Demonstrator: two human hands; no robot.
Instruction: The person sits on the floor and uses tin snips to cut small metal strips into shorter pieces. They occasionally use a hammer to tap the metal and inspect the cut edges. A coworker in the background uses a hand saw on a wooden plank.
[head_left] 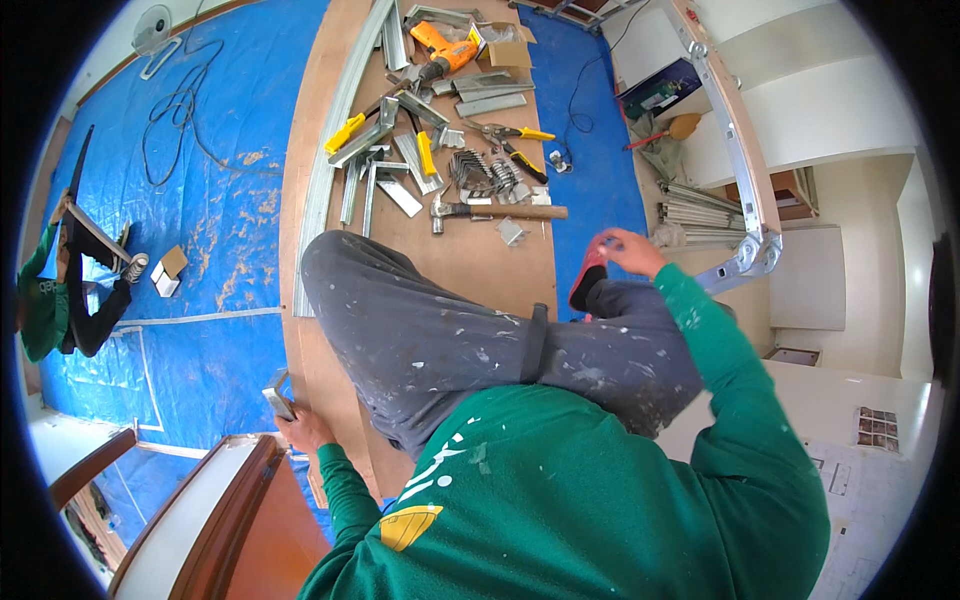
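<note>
My left hand (305,430) is closed around a short bent piece of galvanised metal channel (279,398) at the left edge of the plywood board (330,375). Out to the right, my right hand (632,253) is raised above my red shoe (588,275), its fingers curled together; whatever they pinch, if anything, is too small to tell. On the board ahead of my knees lie a claw hammer (500,211), yellow-handled snips (510,132), and an orange cordless drill (443,50). Cut metal channel pieces (415,165) and a cluster of small metal clips (483,172) are scattered among them.
A long metal track (335,150) runs along the board's left side. Blue sheeting (225,120) covers the floor, with a cable (180,105) on it. At far left another person (80,270) works. A ladder (735,150) stands at right; an open cardboard box (510,47) sits ahead.
</note>
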